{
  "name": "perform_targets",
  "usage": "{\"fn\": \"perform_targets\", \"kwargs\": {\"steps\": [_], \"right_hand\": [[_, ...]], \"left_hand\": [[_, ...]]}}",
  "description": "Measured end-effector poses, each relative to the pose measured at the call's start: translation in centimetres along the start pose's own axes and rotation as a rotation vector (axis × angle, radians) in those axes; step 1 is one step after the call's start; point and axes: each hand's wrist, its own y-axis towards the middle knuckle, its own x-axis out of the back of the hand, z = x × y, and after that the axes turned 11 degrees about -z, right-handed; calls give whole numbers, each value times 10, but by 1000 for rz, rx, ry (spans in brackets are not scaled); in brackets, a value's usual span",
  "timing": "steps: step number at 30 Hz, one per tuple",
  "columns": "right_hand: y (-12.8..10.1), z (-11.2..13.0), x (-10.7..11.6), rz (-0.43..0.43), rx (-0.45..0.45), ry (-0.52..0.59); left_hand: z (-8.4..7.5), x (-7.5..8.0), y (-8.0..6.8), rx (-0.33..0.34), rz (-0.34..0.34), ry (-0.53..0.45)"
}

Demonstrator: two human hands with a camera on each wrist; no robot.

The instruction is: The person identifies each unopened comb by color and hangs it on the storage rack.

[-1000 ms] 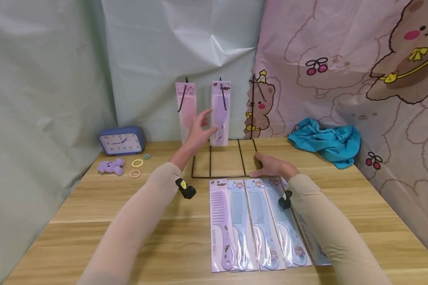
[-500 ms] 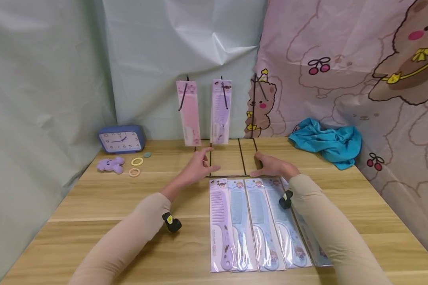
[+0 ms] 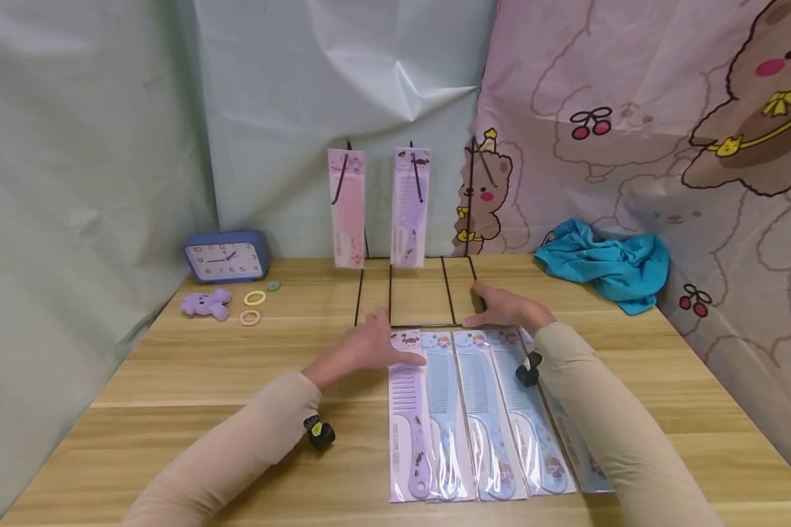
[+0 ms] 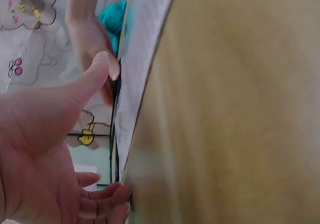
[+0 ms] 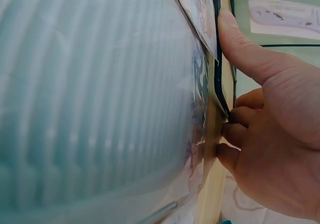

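Note:
My left hand [image 3: 368, 345] is over the top of a packaged purple comb [image 3: 419, 439], fingers loose and thumb spread, nothing between them. The left wrist view has its fingertips low at the package's edge. At the front right corner of a black wire display rack [image 3: 422, 326], my right hand [image 3: 506, 306] holds the base, its thumb along the front wire and the other fingers bent at the corner. Two combs in packs hang from the rack's hooks: a pink comb [image 3: 349, 219] and a purple comb [image 3: 409, 219].
Several packaged blue combs [image 3: 477, 388] lie right of the purple one, partly under the right forearm. A blue clock [image 3: 227, 258], a purple plush toy [image 3: 206, 304] and small rings [image 3: 250, 318] stand left. Teal cloth [image 3: 603, 263] lies back right. The third rack hook [image 3: 484, 161] bears nothing.
My left hand has come down from the hanging purple comb, over the rack base, to the top of the purple comb package on the table. My right hand stays at the rack's corner.

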Motion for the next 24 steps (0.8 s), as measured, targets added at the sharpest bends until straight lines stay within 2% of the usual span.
{"fn": "perform_targets", "kwargs": {"steps": [5,8,11,13,16,20,23,24], "right_hand": [[0,0,0,12,17,-2],[0,0,1,15,8,1],[-1,1,1,12,4,5],[-1,1,2,8,2,5],[0,0,2,5,-3,6],[0,-2,1,8,4,9],[1,-2,1,8,12,5],[1,-2,0,7,12,4]], "left_hand": [[1,1,-7,-47,38,84],[3,7,-8,-70,67,90],[6,14,-9,-76,91,47],[9,16,-9,-81,101,-1],[15,16,-8,-88,106,-147],[18,18,-4,-185,28,-318],[18,26,-2,-266,-46,-417],[17,30,-2,-280,-53,-453]]}}
